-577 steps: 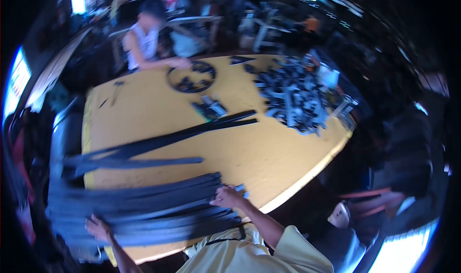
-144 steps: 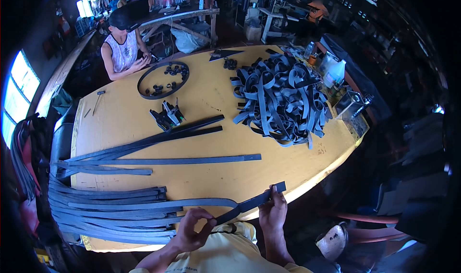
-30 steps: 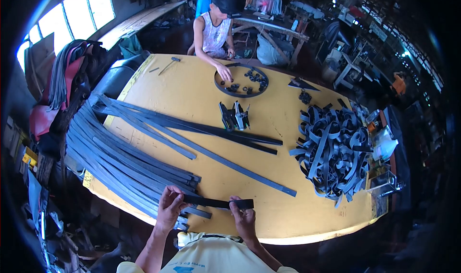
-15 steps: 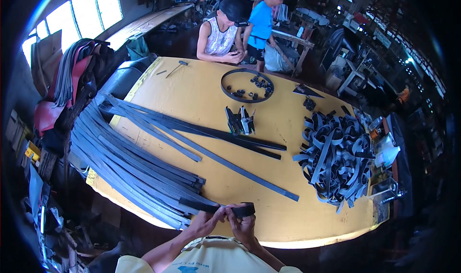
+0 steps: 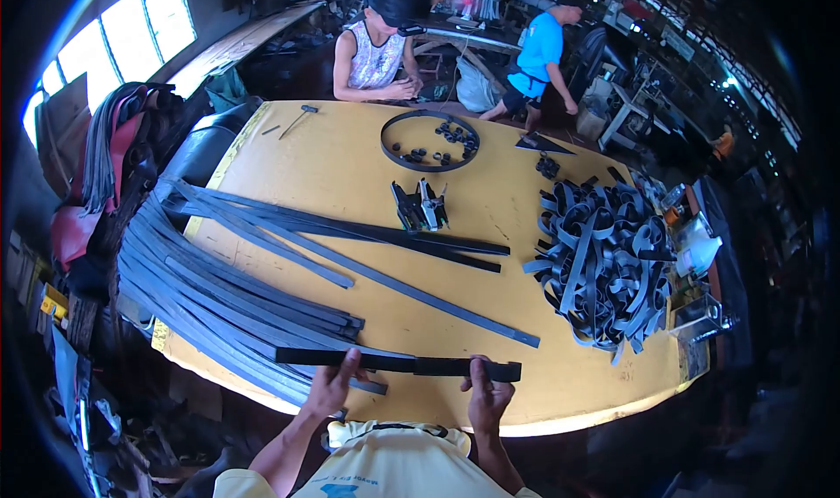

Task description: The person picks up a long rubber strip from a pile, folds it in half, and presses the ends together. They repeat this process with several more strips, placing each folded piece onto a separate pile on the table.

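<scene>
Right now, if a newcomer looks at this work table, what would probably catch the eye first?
Probably the big tangled heap of dark strips on the right of the yellow table. Next might come the bundle of long, straight strips on the left. Nearest the viewer, the left hand and right hand hold a dark strap.

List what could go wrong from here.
The dark strap spans both hands, left and right; its free left end sits over the long strips and might snag them.

Pulling from the tangled strips could tip the white jug beside them.

A bump might scatter the small loops inside the hoop.
</scene>
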`<state>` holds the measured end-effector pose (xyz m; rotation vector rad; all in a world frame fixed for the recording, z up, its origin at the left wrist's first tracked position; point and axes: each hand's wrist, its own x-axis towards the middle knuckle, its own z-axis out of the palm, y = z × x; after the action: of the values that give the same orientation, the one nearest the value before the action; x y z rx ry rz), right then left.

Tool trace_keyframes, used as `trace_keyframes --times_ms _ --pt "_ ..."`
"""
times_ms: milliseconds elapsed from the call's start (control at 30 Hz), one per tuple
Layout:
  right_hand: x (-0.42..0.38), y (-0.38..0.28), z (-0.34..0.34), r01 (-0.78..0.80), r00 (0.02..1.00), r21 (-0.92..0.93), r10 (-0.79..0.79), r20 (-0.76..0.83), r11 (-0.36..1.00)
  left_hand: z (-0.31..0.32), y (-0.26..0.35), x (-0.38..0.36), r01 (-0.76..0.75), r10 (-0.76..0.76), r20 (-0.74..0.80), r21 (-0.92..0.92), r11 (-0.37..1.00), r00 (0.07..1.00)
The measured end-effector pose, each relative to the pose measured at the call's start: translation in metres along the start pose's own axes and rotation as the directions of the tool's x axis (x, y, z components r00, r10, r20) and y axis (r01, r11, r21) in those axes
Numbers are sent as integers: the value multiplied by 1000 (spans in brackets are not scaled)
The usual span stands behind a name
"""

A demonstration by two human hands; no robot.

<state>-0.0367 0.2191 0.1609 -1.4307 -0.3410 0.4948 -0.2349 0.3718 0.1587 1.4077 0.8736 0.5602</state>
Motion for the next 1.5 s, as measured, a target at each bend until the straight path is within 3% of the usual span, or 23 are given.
trace_keyframes --times_ms 200,267,333,400,533,567,1000,1133,1333,1500 --pt "23 -12 -35 45 984 -63 -55 -168 997 -47 -5 7 -29 6 -224 -102 994 975" --pt "29 -8 -49 69 986 -82 -81 -147 994 -60 -3 8 -47 19 -234 -113 992 972" --pt "34 -11 -63 34 981 -149 -62 -184 988 -78 -7 9 -58 3 -363 -141 988 932" --pt "45 -1 -80 98 959 -142 -131 -250 985 -115 -23 10 -69 17 -363 -132 989 931" --pt "56 8 -111 66 958 -195 -117 -262 979 -162 -34 14 -81 60 -596 -9 997 801" --pt "57 11 -117 39 960 -234 -101 -260 971 -174 -30 12 9 26 -576 57 998 817" --pt "72 26 -165 3 956 -310 -93 -277 951 -248 -62 18 77 59 -655 177 981 753" --pt "88 48 -212 -42 943 -288 -57 -328 957 -327 -98 19 213 14 -728 219 952 685" --pt "102 69 -243 -165 947 -357 46 -319 920 -387 -99 26 356 -109 -660 252 900 743" --pt "114 87 -254 -273 916 -305 150 -373 912 -385 -97 43 349 -140 -643 210 913 753"
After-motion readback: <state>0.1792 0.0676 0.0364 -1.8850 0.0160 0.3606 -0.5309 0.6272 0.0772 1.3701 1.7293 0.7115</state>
